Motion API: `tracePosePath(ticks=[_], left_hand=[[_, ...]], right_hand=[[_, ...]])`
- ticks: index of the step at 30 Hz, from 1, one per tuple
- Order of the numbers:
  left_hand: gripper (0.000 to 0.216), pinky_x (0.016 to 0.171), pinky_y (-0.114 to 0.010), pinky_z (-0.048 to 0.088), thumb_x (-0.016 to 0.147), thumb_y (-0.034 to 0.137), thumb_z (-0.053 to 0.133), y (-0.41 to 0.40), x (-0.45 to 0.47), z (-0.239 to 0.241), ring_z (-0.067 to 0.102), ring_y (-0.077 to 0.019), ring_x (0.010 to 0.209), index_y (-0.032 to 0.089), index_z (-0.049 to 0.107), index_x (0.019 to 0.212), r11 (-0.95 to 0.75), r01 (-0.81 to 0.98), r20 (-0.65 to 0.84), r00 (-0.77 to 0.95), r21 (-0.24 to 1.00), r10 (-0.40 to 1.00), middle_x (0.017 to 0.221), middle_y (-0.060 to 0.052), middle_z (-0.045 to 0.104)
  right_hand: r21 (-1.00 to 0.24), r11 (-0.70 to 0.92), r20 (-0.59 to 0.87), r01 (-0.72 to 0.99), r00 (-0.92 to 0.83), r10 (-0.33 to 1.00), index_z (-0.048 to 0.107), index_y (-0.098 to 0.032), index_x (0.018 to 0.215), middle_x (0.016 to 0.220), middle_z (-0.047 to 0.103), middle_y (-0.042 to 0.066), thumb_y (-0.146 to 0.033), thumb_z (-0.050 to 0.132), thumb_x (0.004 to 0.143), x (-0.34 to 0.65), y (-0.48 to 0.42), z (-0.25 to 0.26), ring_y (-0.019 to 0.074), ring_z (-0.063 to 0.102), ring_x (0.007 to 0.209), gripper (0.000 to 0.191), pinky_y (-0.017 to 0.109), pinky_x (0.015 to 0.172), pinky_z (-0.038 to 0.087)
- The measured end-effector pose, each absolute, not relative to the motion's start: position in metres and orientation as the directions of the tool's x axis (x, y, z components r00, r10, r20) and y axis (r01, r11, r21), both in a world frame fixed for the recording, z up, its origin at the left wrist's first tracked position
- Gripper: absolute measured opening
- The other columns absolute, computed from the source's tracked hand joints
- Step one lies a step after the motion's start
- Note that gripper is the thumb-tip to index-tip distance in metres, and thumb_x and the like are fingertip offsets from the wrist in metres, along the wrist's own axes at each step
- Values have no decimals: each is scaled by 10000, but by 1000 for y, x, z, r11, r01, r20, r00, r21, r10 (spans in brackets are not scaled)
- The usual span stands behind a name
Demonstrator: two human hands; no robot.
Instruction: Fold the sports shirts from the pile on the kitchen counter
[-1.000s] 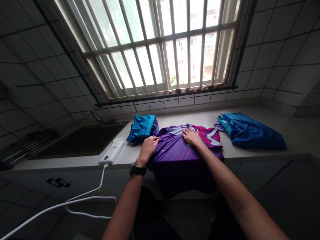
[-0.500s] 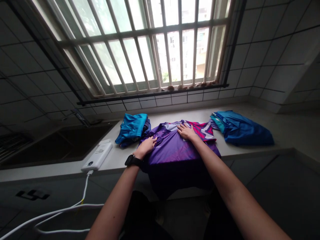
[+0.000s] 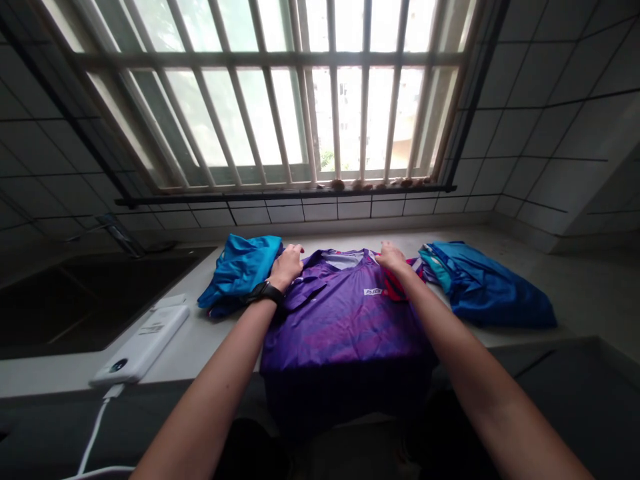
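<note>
A purple short-sleeved sports shirt [image 3: 345, 320] lies spread over the counter, collar toward the window, its lower part hanging over the front edge. It has a small white chest label and red at the right sleeve. At the shirt's left shoulder, beside a blue folded garment pile, my left hand [image 3: 287, 264] is closed with its fingers curled on the fabric; a black watch is on that wrist. My right hand [image 3: 393, 259] pinches the right shoulder near the collar. Both hands partly hide the fabric they grip.
The blue garment pile [image 3: 245, 267] stands left of the shirt, another blue pile [image 3: 493, 283] right. A white power bank [image 3: 145, 343] with a cable lies near the counter's front edge. Farther left are a dark sink [image 3: 75, 313] and a faucet [image 3: 120, 235]. A barred window is behind.
Both hands have moved from lying flat on the shirt to its two shoulders, fingers now curled. The shirt lies wider and straighter, its collar more open. The view has shifted closer.
</note>
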State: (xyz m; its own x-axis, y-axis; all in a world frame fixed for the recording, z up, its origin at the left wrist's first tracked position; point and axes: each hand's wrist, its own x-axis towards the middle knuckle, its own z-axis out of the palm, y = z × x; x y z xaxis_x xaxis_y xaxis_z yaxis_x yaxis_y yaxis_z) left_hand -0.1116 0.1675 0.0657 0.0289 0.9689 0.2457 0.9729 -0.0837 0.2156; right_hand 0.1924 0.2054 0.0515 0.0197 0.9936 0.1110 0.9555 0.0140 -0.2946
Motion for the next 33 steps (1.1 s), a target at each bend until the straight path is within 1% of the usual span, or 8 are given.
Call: tracePosePath(ticks=[5,10,12,16,19,24,28,33], left_hand=[[661,955,-280,554,736,211,778,183,-110,59,710,-276,1154,111,606,1366,-30,942,73,6,333,997,1301,-184,715],[394,887,-268,557,704,109,668,189,-106,58,740,-253,986,143,758,1086,-44,926,68,19,374,997,1010,-85,797],[401,949,-283,544,702,75,596,190,-102,65,722,-260,1045,137,771,1057,-38,929,112,-4,368,994,1046,-95,784],[450,1077,-296,514,702,60,526,170,-96,88,655,-242,1197,132,747,1087,-102,908,403,-79,407,912,1274,-134,678],[384,1090,-314,528,734,91,517,122,-103,95,651,-222,1215,186,738,1033,-284,843,448,58,457,892,1315,-88,678],[355,1164,-363,490,742,126,539,20,-130,50,635,-261,1312,238,770,988,-392,740,172,359,546,917,1409,-57,695],[631,1266,-388,384,724,66,471,-12,-129,8,489,-235,1495,217,734,1278,-340,804,84,344,487,935,1604,-59,539],[686,1296,-332,318,761,29,439,19,-115,9,435,-198,1533,151,673,1395,-354,862,33,368,364,929,1652,-87,468]], right_hand=[[-385,-77,-25,920,73,997,666,-58,1305,1262,728,198,-304,736,910,216,208,43,281,726,1076,470,282,845,557],[-451,-44,-74,892,12,997,761,-113,1028,973,791,107,-158,656,904,213,212,43,220,739,843,169,248,728,536],[-452,-23,0,892,25,1000,753,-121,1081,1090,778,134,-107,573,913,206,213,50,240,728,980,246,263,839,539],[-481,111,324,870,58,944,717,-134,1195,1344,670,172,-111,471,918,199,192,72,282,639,1213,371,339,1060,490],[-494,292,447,819,-48,893,733,-176,1125,1407,643,140,-176,478,933,210,145,78,289,591,1294,319,376,1124,461],[-552,424,262,718,-333,906,766,-234,1008,1495,606,98,-155,506,875,243,45,38,283,552,1393,302,393,1169,444],[-543,449,163,709,-436,885,742,-226,1052,1587,528,101,-82,490,817,251,11,1,259,515,1452,373,395,1189,435],[-482,427,170,765,-396,902,665,-187,998,1595,507,164,11,471,760,245,42,-9,249,508,1463,366,391,1211,407]])
